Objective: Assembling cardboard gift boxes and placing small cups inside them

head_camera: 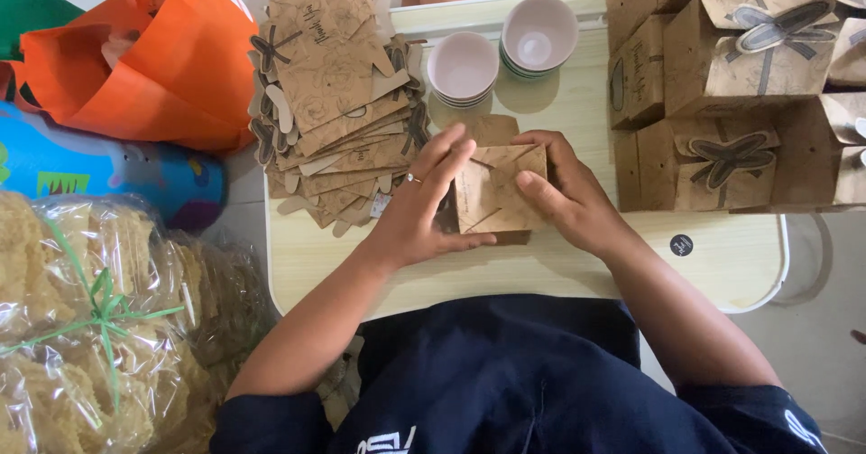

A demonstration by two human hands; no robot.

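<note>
Cellophane bags of pale crackers (99, 328), tied with green ribbon, fill the left edge beside a blue patterned bag (108, 179) and an orange tote (158, 53), as a person in a dark shirt works at a small pale wooden table (577, 269); a loose stack of flat kraft-paper box blanks (329, 102) lies at the table's upper left, with two stacks of pale pink bowls (501, 53) just beyond the work; at centre, the left hand (419, 210), a ring on one finger, is curled around the near left side of a half-folded kraft box (496, 188), fingers pressing on its upper face, while the right hand (564, 192) clasps the opposite side, thumb lying across the top panel, so both hands grip the box, which rests on the table between them; the panels appear to be closing, and a clean result would likely depend on keeping the side walls square and easing each flap along its crease rather than forcing it, since thin card can buckle; to the right, finished kraft boxes with bow-shaped closures (731, 84) stand crowded together, and a small round black sticker (682, 245) lies near the table's front right edge
</note>
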